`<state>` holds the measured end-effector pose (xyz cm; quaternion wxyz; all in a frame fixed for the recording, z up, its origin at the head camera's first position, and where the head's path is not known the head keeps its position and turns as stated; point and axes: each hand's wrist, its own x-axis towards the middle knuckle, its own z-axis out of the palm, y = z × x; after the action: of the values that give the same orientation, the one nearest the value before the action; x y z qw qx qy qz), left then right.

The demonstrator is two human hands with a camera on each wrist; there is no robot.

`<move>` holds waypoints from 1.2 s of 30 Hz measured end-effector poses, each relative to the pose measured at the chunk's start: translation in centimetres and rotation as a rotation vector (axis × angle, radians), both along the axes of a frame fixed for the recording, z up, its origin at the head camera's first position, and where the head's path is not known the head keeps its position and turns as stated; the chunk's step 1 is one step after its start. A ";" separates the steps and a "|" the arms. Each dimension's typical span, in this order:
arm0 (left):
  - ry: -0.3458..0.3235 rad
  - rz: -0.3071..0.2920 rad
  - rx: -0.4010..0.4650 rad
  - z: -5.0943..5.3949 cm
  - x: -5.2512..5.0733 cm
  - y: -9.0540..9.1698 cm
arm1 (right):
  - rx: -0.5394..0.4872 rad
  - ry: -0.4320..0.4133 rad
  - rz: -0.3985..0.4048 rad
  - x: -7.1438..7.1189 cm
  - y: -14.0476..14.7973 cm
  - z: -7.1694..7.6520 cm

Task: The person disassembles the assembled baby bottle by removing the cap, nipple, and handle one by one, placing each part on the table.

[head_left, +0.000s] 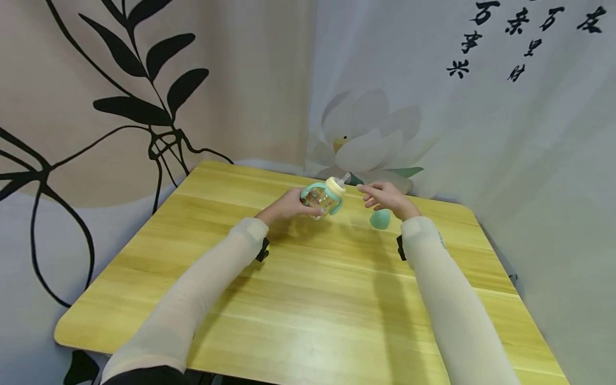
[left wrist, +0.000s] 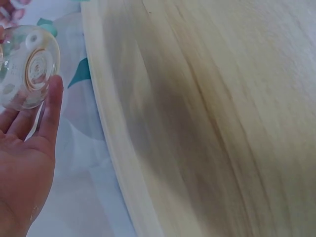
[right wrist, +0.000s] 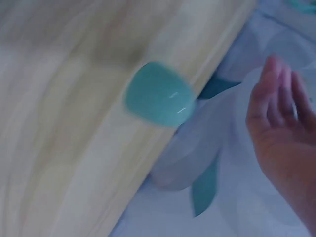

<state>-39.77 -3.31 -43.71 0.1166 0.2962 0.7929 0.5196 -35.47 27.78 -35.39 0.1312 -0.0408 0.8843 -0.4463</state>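
Observation:
My left hand (head_left: 291,205) grips a baby bottle (head_left: 320,199) above the table, tilted with its teat (head_left: 344,179) pointing up and to the right. The bottle has a pale yellow collar and mint-green handles. In the left wrist view, the clear round base of the bottle (left wrist: 37,69) faces the camera, with fingers of the left hand (left wrist: 27,163) around it. Just right of the teat, my right hand (head_left: 387,199) hovers with relaxed fingers and nothing in them. A mint-green dome-shaped cap (head_left: 380,220) lies on the table below that hand; the right wrist view shows this cap (right wrist: 160,95) near the edge.
The yellow wood-grain table (head_left: 308,299) has rounded corners. Behind it hangs a printed curtain (head_left: 260,80) with dark leaves, a lotus and black characters, close to the table's far edge.

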 end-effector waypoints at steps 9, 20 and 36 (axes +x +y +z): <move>-0.020 -0.061 0.018 -0.2 0.1 0.3 | 0.017 0.014 0.050 0.3 -4.5 1.2; 0.054 -0.085 0.024 0.4 0.7 1.2 | 0.138 0.154 -0.004 0.2 -5.3 1.0; 0.059 -0.140 0.006 1.6 0.8 0.9 | -0.024 0.150 0.023 0.5 -5.2 1.5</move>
<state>-38.94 -2.36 -42.15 0.1284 0.3666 0.7716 0.5037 -34.92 22.60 -33.87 0.0692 -0.0861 0.8857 -0.4510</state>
